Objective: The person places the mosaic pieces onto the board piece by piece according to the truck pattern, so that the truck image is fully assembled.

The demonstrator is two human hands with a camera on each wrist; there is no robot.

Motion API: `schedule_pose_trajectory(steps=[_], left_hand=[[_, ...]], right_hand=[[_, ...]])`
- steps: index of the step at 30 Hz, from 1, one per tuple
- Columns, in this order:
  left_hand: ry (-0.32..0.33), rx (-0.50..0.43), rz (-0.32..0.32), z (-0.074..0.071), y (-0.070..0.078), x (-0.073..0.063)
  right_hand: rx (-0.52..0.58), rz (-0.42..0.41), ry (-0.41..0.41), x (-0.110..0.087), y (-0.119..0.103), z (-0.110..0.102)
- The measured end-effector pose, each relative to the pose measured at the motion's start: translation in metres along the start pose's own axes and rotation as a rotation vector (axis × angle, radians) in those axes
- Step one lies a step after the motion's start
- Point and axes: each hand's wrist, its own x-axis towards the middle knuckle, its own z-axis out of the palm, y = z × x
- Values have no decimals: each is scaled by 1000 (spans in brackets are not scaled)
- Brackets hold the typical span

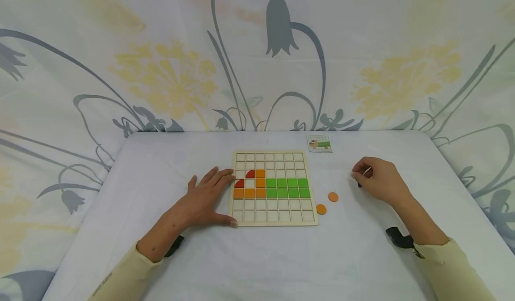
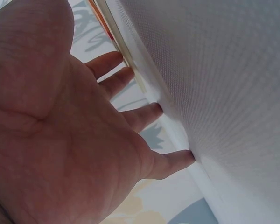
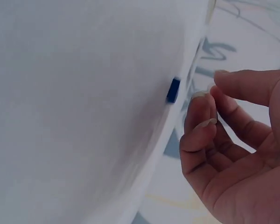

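Note:
A pale square grid board (image 1: 272, 218) lies on the table with green squares (image 1: 287, 188), orange squares (image 1: 260, 183) and two red rounded pieces (image 1: 250, 174) in its cells. My left hand (image 1: 205, 201) rests at the board's left edge, fingers spread, thumb by the lower left corner. In the left wrist view its palm (image 2: 74, 135) shows, fingertips down on the cloth and board edge. Right of the board, my right hand (image 1: 380, 180) has curled fingers, thumb and index tips close together, no piece visible between them. A small dark blue piece (image 3: 173, 90) lies beneath it.
Two orange discs (image 1: 333, 197) lie right of the board, one close to its edge. Behind the board's right corner is a small pattern card (image 1: 319, 143). A flower-printed cloth (image 1: 249, 68) hangs behind the white table (image 1: 281, 260).

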Motion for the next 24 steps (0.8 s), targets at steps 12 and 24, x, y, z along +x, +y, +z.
schedule_pose_trajectory(steps=[12,24], left_hand=[[9,11,6,1,0,0],[11,15,4,2,0,0]], right_hand=[[-30,93,-111,-5,19,-7],[-32,-30,-133,-1,17,3]])
